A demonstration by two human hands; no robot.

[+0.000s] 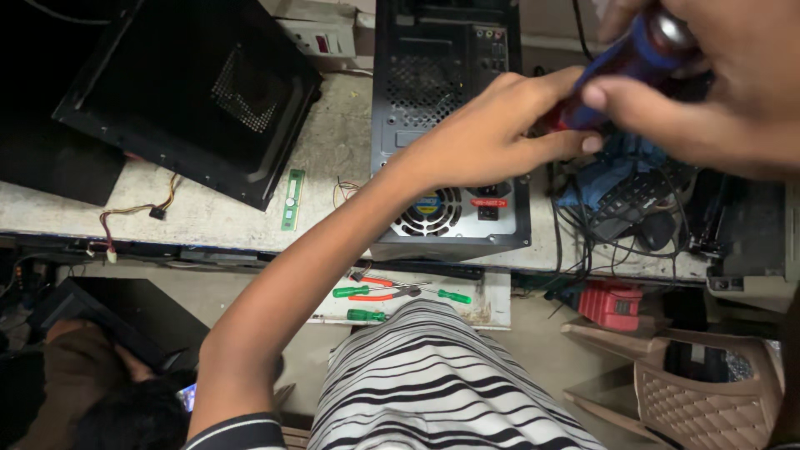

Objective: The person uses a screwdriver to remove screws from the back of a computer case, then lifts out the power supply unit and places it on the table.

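Observation:
My left hand point(492, 133) reaches out over the rear of a black computer tower point(454, 142) lying on the workbench, fingertips pinching the red part of a screwdriver shaft. My right hand point(717, 83) is close to the camera at the top right, gripping the blue and red screwdriver handle point(642, 54) with its metal cap up. Both hands hold the same tool above the case's right edge. The screwdriver tip is hidden behind my fingers.
A second black case panel point(192, 92) lies at the left. A green memory stick point(292, 198) rests on the bench. Green-handled screwdrivers point(367, 292) lie on a lower shelf. Tangled cables and a keyboard point(633, 200) sit right. A beige plastic chair point(700, 383) stands lower right; another person point(125, 408) crouches lower left.

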